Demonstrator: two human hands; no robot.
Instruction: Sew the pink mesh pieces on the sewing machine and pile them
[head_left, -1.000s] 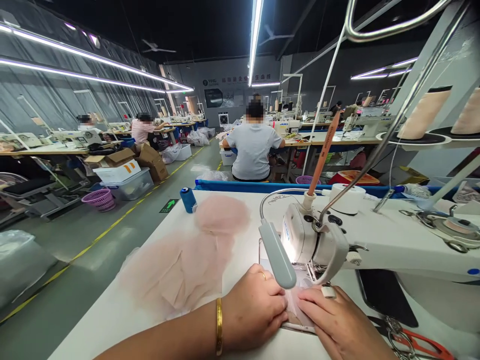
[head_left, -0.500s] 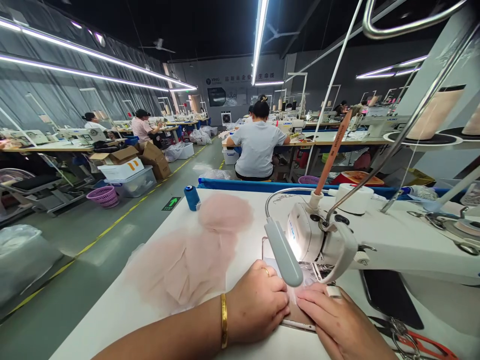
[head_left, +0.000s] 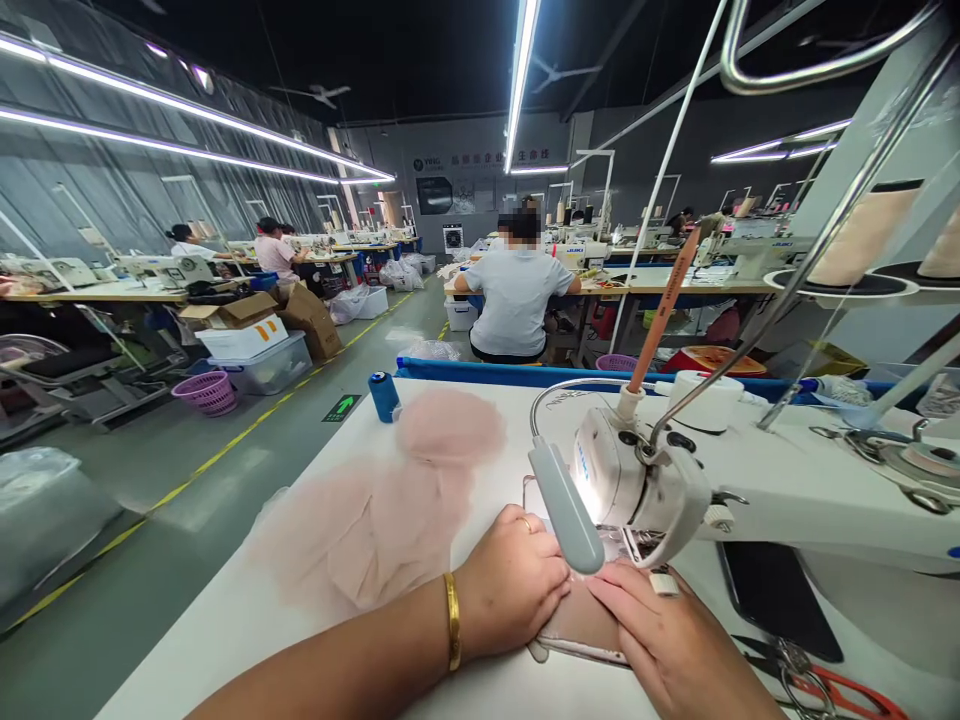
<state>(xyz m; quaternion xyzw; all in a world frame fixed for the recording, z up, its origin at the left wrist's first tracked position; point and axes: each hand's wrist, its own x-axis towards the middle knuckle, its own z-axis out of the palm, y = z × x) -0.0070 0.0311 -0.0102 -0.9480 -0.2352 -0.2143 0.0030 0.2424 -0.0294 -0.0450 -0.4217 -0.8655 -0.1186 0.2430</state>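
Under the head of a white sewing machine (head_left: 611,460) lies a piece of sheer pink fabric (head_left: 583,612), partly covered by my hands. My left hand (head_left: 514,580) rests at its left side, fingers curled together and pressing down on it. My right hand (head_left: 660,630) lies along its right side, fingers stretched out flat and a white band round one finger. The needle area is partly hidden by a grey lamp (head_left: 568,510). More sheer pink fabric (head_left: 397,520) is spread on the white table (head_left: 300,660) to the left.
A blue thread spool (head_left: 384,397) stands at the table's far left edge. To my right lie a black phone (head_left: 780,598) and red-handled scissors (head_left: 844,690). An orange pencil (head_left: 664,310) stands upright on the machine. Ahead, a person in a white shirt (head_left: 510,300) sits at another table.
Both hands have shifted slightly, the left fingertips a little leftward and away from me. More of the fabric and the metal plate's front edge shows between the hands.
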